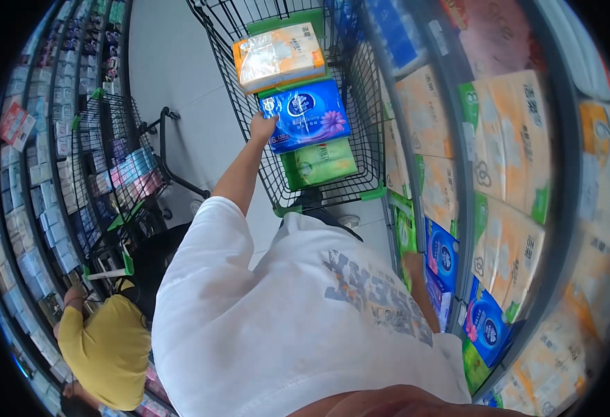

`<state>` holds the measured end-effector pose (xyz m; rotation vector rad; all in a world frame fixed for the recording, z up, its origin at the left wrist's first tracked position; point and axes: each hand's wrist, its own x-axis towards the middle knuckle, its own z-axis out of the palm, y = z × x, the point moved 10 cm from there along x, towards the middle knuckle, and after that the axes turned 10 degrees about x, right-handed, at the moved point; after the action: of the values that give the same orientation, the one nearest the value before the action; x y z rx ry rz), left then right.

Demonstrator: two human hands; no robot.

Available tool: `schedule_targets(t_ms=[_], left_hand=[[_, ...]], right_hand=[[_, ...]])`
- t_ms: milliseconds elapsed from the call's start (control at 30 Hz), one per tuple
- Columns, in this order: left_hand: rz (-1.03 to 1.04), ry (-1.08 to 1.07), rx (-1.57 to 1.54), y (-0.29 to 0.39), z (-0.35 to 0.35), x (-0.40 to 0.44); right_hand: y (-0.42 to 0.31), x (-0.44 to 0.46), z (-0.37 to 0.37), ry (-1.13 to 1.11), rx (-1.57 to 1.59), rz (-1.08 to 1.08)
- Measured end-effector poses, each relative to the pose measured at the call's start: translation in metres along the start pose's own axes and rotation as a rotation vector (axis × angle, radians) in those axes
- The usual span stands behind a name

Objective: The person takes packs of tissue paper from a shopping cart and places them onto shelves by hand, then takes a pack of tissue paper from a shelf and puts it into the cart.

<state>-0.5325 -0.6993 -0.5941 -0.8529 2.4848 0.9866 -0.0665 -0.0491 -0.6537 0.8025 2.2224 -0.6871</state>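
Observation:
My left hand (263,128) grips the left edge of a blue tissue pack (308,115) with a pink flower on it, inside the shopping cart (277,198). An orange and white tissue pack (279,57) lies beyond it in the cart, and a green tissue pack (322,164) lies on the near side, partly covered by the blue one. Low on the right, my right hand (412,265) is at the shelf, beside a green pack (404,229) and blue packs (442,255). Its fingers are small and blurred, so their hold is unclear.
Shelves on the right hold stacked orange and white packs (510,139). At the left, a person in a yellow top (107,351) is beside another cart (114,156) with packs in it. Shelves of small packaged goods (23,229) line the far left.

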Motion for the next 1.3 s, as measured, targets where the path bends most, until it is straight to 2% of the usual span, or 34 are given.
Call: schedule_targets(t_ms=[33,67,100,133,167,200,267,300,367,433,500,533,633,667,733,767,800,867,933,1000,1067,1100,1167,1233,1267,1300], left_hand=[[-0.039,0.013,-0.057,0.002,-0.003,0.011],[-0.041,0.152,-0.088,-0.008,-0.003,0.037],[-0.042,0.190,-0.197,0.004,-0.013,0.040],[0.094,0.255,-0.245,0.026,-0.029,0.045],[0.213,0.340,-0.398,0.019,-0.025,0.074],[0.206,0.332,-0.395,0.016,-0.024,0.095],[0.060,0.159,-0.567,0.016,-0.018,0.116],[-0.032,0.066,-0.607,0.023,-0.020,0.113],[-0.094,0.083,-0.672,0.026,-0.019,0.111],[-0.150,0.103,-0.748,0.033,-0.017,0.107],[-0.146,0.253,-0.638,0.039,-0.030,0.099],[-0.148,0.251,-0.639,0.037,-0.032,0.104],[-0.228,-0.009,-0.558,0.031,-0.022,0.133],[-0.231,-0.014,-0.555,0.031,-0.026,0.138],[-0.262,-0.043,-0.400,0.029,-0.027,0.140],[-0.219,0.097,-0.220,0.032,-0.040,0.133],[-0.218,0.098,-0.220,0.022,-0.028,0.130],[-0.134,0.260,-0.042,0.011,-0.023,0.121],[-0.125,0.265,-0.022,0.025,-0.016,0.080],[-0.068,0.222,0.111,0.053,-0.002,0.031],[0.090,0.062,0.058,0.087,0.024,-0.016],[0.090,0.059,0.065,0.100,0.016,-0.030],[0.248,-0.334,0.268,0.132,0.044,-0.058],[0.404,0.081,0.104,0.147,0.006,-0.029],[0.486,0.332,0.167,0.158,-0.022,-0.013],[0.650,0.492,0.159,0.167,-0.038,0.007]], right_hand=[[-0.075,0.022,-0.039,0.184,-0.108,-0.401],[-0.160,0.026,-0.093,0.233,0.123,-0.258],[-0.240,0.020,-0.133,0.302,0.350,-0.335],[-0.293,0.041,-0.147,0.294,0.243,-0.385],[-0.345,0.043,-0.161,0.290,0.495,-0.380],[-0.406,0.037,-0.173,0.305,0.553,-0.510],[-0.474,0.048,-0.151,0.099,0.848,-0.504],[-0.505,0.041,-0.138,0.041,0.753,-0.520],[-0.544,0.026,-0.100,-0.067,0.611,-0.559],[-0.553,0.014,-0.058,-0.166,0.505,-0.580],[-0.534,0.008,-0.027,-0.215,0.446,-0.573],[-0.517,0.006,-0.010,-0.271,0.419,-0.531],[-0.474,-0.004,0.004,-0.335,0.381,-0.415],[-0.459,-0.003,0.006,-0.347,0.371,-0.344],[-0.444,0.001,0.003,-0.308,0.365,-0.357],[-0.442,0.003,-0.001,-0.268,0.357,-0.384],[-0.444,0.005,-0.003,-0.268,0.358,-0.385],[-0.450,0.018,-0.012,-0.179,0.361,-0.372],[-0.456,0.037,-0.002,-0.212,0.461,-0.383],[-0.470,0.054,0.007,-0.252,0.563,-0.389],[-0.476,0.072,0.020,-0.342,0.561,-0.260],[-0.478,0.081,0.027,-0.358,0.609,-0.250],[-0.486,0.090,0.024,-0.348,0.527,-0.257],[-0.491,0.106,0.016,-0.321,0.443,-0.263],[-0.495,0.116,0.004,-0.230,0.519,-0.293],[-0.499,0.122,-0.007,-0.140,0.590,-0.323]])
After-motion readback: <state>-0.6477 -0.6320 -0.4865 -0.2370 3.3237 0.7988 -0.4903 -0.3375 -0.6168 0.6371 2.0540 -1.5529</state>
